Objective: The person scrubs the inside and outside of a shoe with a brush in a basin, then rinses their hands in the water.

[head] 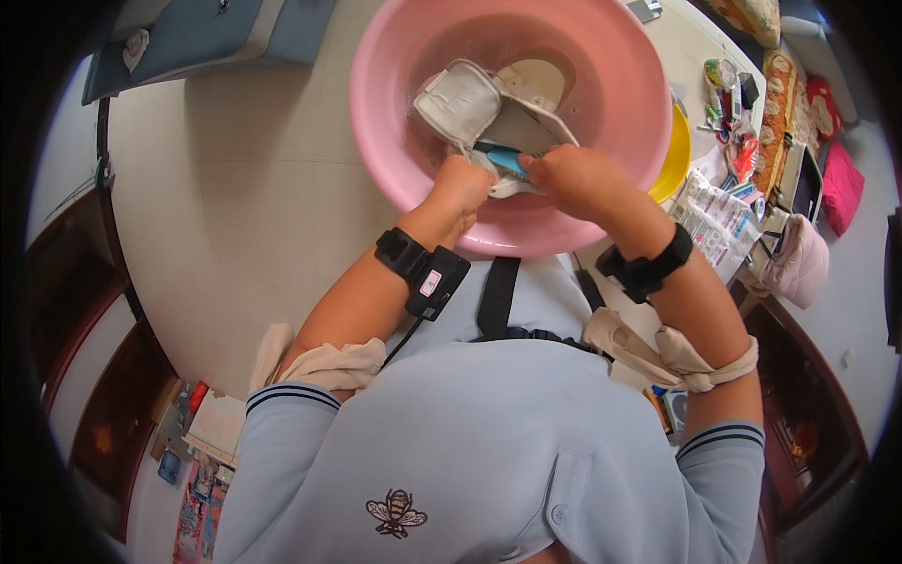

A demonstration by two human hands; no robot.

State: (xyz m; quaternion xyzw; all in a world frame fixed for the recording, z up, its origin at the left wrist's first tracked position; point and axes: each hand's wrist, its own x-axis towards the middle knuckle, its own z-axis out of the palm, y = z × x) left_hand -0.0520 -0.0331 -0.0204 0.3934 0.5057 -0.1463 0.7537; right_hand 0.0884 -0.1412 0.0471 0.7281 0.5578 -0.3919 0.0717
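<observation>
Before me is a large pink plastic basin [634,106] with cloudy water in it. A wet white shoe [461,102], perhaps a sneaker, lies open over the water. My left hand [454,190] grips its near edge at the basin's front. In my right hand [581,180] is a blue tool, seemingly a brush [504,158], whose far end reaches into the shoe; the fingers hide part of it. Behind, a second pale shoe [535,81] lies partly in the water.
A yellow basin [675,155] shows at the pink basin's right. Farther right, a printed plastic package [712,218] and small items lie on the pale tabletop. A blue-grey sofa [204,35] stands at the upper left.
</observation>
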